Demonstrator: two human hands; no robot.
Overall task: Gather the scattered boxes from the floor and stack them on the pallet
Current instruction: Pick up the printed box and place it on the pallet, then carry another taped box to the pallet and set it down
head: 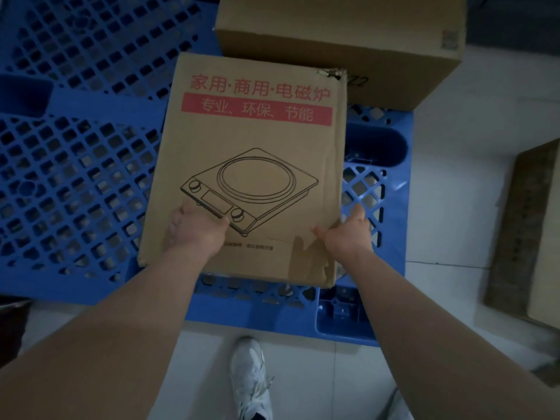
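A flat cardboard box (251,140) with red print and a line drawing of a cooker lies over the blue lattice pallet (75,183). My left hand (194,230) rests on its top face near the front, fingers curled on the cardboard. Along the box's right front edge, my right hand (348,234) grips the side. Behind it a larger plain brown box (342,37) stands on the pallet's far right part, touching the flat box's far corner.
Another cardboard box (527,231) lies on the pale tiled floor at the right. A white shoe (250,380) stands on the floor just in front of the pallet's near edge. A second blue pallet piece (100,37) lies at the back left.
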